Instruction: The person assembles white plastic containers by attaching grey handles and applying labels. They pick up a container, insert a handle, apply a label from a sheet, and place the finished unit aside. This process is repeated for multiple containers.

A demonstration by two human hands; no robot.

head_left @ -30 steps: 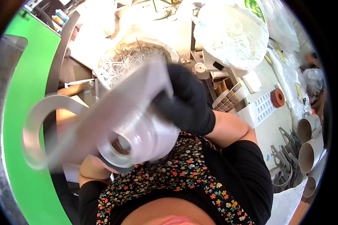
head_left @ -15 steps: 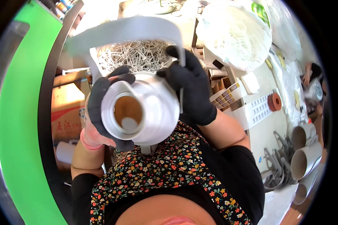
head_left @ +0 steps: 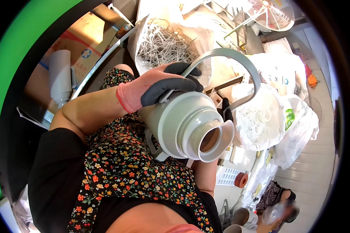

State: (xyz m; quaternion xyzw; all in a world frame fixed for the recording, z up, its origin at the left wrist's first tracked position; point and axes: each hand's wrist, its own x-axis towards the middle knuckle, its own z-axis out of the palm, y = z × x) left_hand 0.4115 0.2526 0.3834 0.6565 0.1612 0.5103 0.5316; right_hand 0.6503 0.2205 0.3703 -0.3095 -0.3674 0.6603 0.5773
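A pale grey thermos jug lies tilted in front of my chest, its spouted mouth facing right and downward. Through the opening a brownish inside shows. A curved carrying handle arches over it, and a side handle sticks out toward my apron. My left hand, in a pink glove with dark grey coating, is closed over the jug's upper side near one end of the carrying handle. My black-gloved right hand supports the far side near the handle's other end; the jug hides most of it.
Thin white plastic pieces fill a bag beyond my left hand. Pale rings lie in a white bag at right. A brown tape roll sits on the table. Another jug stands at left by a carton. A person works at lower right.
The view has swung to the right. The jug's mouth has turned rightward, and the carrying handle now sits against it. My left hand moved from the jug's side to its top; my right went behind it.
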